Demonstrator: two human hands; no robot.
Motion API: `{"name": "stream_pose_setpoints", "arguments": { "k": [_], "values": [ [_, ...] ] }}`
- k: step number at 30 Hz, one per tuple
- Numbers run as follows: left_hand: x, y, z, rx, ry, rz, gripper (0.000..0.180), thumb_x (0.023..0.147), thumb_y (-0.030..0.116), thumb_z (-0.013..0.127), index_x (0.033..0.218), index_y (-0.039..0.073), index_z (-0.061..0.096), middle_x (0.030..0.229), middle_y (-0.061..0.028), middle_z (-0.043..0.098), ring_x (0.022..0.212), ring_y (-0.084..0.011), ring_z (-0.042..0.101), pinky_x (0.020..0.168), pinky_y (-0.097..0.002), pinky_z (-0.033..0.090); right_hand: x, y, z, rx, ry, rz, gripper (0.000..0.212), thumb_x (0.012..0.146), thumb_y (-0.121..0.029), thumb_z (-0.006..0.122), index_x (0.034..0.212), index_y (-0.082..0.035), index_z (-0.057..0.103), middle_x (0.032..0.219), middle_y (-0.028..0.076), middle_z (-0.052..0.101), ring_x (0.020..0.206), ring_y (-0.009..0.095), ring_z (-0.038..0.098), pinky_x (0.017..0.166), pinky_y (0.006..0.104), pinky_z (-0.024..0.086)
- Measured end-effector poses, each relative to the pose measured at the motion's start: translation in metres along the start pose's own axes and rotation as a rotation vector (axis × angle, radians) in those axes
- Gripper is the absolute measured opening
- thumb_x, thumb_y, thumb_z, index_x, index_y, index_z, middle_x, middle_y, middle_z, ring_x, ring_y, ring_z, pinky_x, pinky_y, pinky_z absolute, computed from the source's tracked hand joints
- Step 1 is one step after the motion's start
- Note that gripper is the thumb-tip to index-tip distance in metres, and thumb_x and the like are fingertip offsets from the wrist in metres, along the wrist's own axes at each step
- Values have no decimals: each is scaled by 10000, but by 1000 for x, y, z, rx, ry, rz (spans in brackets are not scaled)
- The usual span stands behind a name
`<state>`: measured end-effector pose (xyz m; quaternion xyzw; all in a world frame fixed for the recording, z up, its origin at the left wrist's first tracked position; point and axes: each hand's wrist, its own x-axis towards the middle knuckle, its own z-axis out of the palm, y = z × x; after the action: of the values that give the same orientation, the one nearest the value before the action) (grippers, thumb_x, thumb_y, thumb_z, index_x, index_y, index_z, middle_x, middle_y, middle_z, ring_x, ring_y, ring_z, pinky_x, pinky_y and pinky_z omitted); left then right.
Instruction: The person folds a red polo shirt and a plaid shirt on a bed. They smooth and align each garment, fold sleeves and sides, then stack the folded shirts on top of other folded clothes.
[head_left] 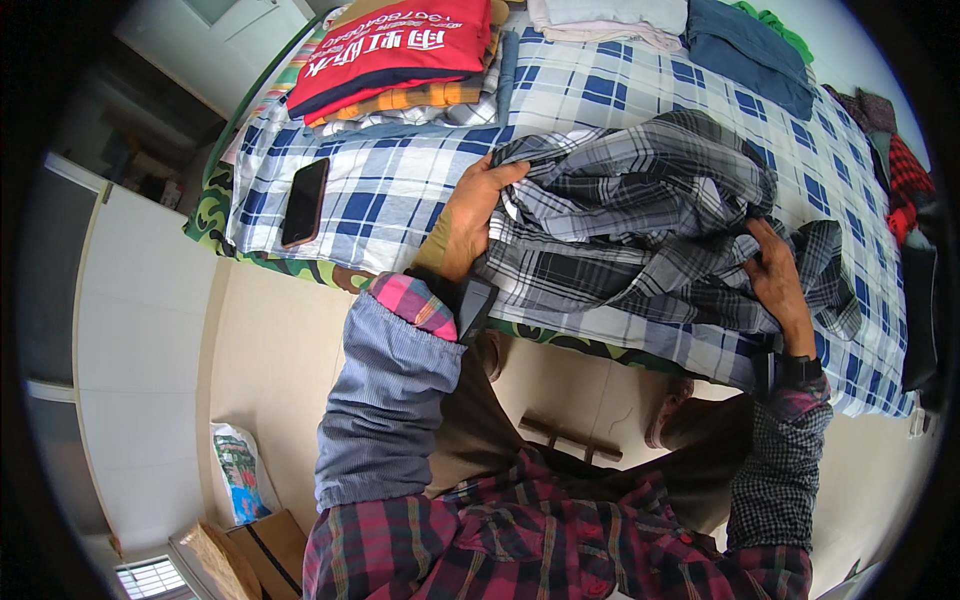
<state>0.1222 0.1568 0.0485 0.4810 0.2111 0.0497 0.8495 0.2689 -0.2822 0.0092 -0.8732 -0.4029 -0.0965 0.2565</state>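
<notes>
A crumpled black, grey and white plaid shirt [640, 220] lies bunched near the front edge of the bed, one sleeve [828, 275] trailing off to the right. My left hand [474, 212] is closed on the shirt's left side, thumb on top and the other fingers partly hidden by cloth. At the right side, my right hand [778, 275] grips the fabric, its fingertips tucked into the folds. Dark devices are strapped at both wrists.
A blue-and-white checked sheet [370, 185] covers the bed. On it are a phone [305, 203], a folded clothes stack topped by a red garment [390, 50], more folded clothes [745, 55] at the back and dark and red clothing [905, 180] at the far right.
</notes>
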Motion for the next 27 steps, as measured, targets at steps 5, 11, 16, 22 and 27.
{"name": "stream_pose_setpoints", "arguments": {
  "k": [5, 11, 16, 22, 27],
  "values": [
    [2, -2, -2, -39, 11, -3, 412, 931, 75, 692, 1301, -14, 533, 1053, -131, 726, 857, -249, 743, 760, -408, 632, 1, -2, -2, -27, -34, 39, 701, 829, 96, 697, 1468, -128, 514, 1549, 179, 473, 1307, 360, 546, 997, 379, 491],
    [13, -10, -11, 7, -35, 14, 445, 893, 107, 722, 1297, -14, 581, 1065, -109, 711, 935, -237, 684, 841, -362, 555, 3, -6, -6, 27, -118, 198, 684, 846, 118, 624, 1478, -120, 517, 1549, 173, 478, 1272, 343, 553, 995, 376, 482],
    [15, -13, -13, 67, 5, 33, 627, 900, 123, 721, 1435, -72, 458, 1158, -143, 686, 961, -257, 672, 819, -380, 562, -3, 9, -2, -26, -50, 43, 662, 885, 104, 609, 1496, -124, 499, 1563, 165, 465, 1337, 341, 514, 1027, 395, 467],
    [5, -10, 3, 43, 103, 103, 417, 882, 67, 705, 1271, -50, 612, 1071, -112, 710, 978, -201, 660, 856, -360, 545, -7, 32, 3, -76, -163, 202, 698, 899, 139, 576, 1533, -124, 452, 1584, 174, 416, 1472, 361, 393, 1086, 446, 477],
    [1, -8, 4, 12, 32, 124, 433, 874, 64, 714, 1276, -52, 602, 1069, -114, 704, 952, -229, 676, 819, -367, 558, -15, 39, 7, 5, -65, 64, 654, 915, 113, 586, 1522, -89, 454, 1552, 178, 462, 1423, 365, 452, 1123, 444, 417]
  ]
}}
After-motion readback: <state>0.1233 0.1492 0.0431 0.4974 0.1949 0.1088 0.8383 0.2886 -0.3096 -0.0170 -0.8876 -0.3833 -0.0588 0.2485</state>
